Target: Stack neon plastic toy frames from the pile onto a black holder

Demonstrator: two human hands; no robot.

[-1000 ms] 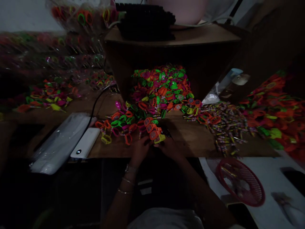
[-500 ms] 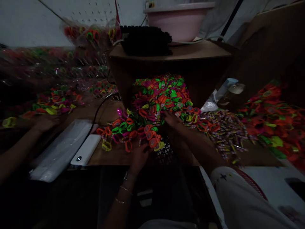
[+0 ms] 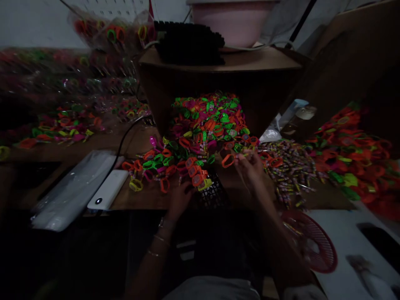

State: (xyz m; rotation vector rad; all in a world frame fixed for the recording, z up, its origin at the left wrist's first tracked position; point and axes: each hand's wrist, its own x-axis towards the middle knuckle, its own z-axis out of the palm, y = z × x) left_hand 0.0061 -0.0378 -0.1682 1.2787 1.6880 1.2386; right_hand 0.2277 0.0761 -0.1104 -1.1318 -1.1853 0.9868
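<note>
Several orange toy watches (image 3: 194, 170) and a yellow one stand in a row at a black gridded holder (image 3: 214, 195). My left hand (image 3: 179, 201) is beside the holder's left edge, fingers curled; what they grip, if anything, is hidden. My right hand (image 3: 252, 170) pinches an orange toy watch (image 3: 228, 161) at its side, above the table in front of the box. Around both hands lie loose toy watches (image 3: 159, 160) in green, orange, pink and yellow. Behind them, a large heap of toy watches (image 3: 215, 112) spills out of an open cardboard box (image 3: 275, 96).
To the right lie a pile of small printed tubes (image 3: 290, 171) and a heap of orange watches (image 3: 356, 154). A red basket (image 3: 328, 250) is below my right forearm. At left are clear plastic bags (image 3: 75, 187), a white power bank (image 3: 108, 191) and a black cable (image 3: 123, 139).
My right hand has moved right and back from the heap, now with an orange toy watch. My left hand stays by the holder. Another person's arm at left has withdrawn mostly from view.
</note>
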